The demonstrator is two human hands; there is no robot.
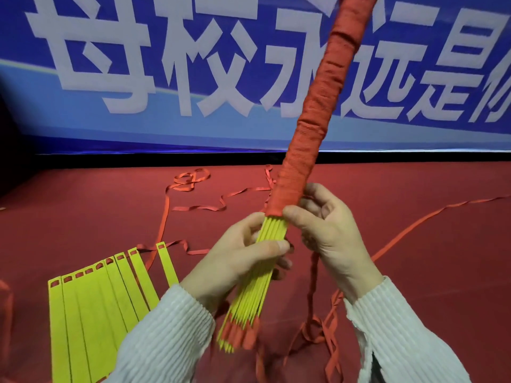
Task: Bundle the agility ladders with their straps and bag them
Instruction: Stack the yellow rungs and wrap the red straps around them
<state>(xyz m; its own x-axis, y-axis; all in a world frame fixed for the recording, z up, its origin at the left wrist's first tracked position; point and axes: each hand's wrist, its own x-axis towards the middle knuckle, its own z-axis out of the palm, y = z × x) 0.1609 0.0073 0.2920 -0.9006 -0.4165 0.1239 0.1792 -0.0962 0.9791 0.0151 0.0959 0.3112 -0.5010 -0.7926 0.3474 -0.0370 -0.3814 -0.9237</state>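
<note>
A stack of yellow ladder rungs (250,294) is held upright and tilted in front of me. Its upper part is wound tightly with red strap (320,98) that reaches the top of the frame. My left hand (243,255) grips the bare yellow part of the bundle just below the wrapping. My right hand (326,230) holds the lower edge of the red wrapping, thumb across it. A strand of loose strap (313,275) hangs down under my right hand. A second ladder (99,299) lies fanned out flat at the lower left, rungs side by side.
Loose red straps (193,208) snake over the red floor covering (428,258), to the right and in a tangle (329,338) below my hands. A blue banner with white characters (166,64) stands behind the floor's far edge.
</note>
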